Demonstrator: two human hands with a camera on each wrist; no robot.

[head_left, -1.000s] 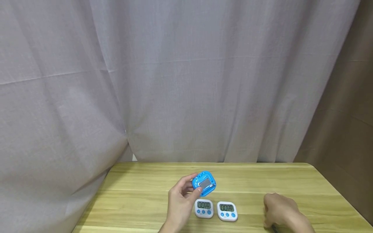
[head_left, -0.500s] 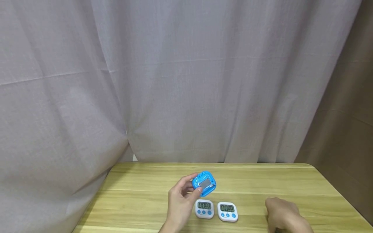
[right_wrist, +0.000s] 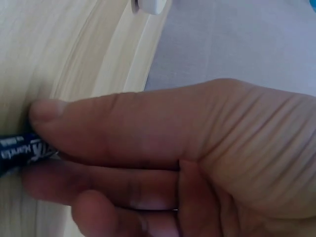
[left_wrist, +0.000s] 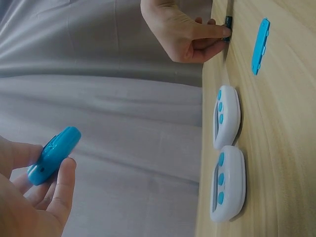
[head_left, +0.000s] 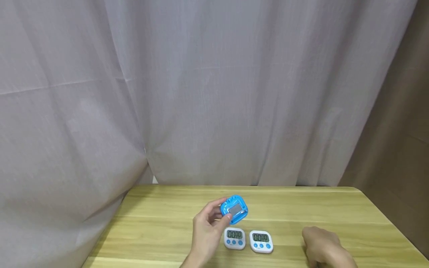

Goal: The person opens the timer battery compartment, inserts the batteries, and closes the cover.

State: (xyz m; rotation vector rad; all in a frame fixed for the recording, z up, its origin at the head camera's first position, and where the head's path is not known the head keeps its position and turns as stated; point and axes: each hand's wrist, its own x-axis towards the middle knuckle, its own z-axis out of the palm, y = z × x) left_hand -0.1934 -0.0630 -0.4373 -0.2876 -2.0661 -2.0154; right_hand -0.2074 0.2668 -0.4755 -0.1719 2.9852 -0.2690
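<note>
My left hand (head_left: 207, 232) holds a blue digital timer (head_left: 235, 209) above the table, pinched between thumb and fingers. Its back faces the head camera, showing a grey rectangular patch and what looks like an uncovered battery slot. Low over the tabletop at the right is my right hand (head_left: 322, 243). Between its thumb and index finger it pinches a small dark battery (right_wrist: 19, 149) with white lettering, hidden in the head view. A thin blue battery cover (left_wrist: 260, 47) lies on the table in the left wrist view, apart from both hands.
Two white timers with blue buttons lie face up side by side: the left timer (head_left: 234, 238) is just below the held one, the right timer (head_left: 261, 242) beside it. Behind the wooden table (head_left: 161, 223) hangs a grey curtain (head_left: 207, 111).
The right hand has shifted slightly and turned; the dark end seen under its fingers a second ago is now hidden in the head view. The left hand holds the blue timer almost still.
</note>
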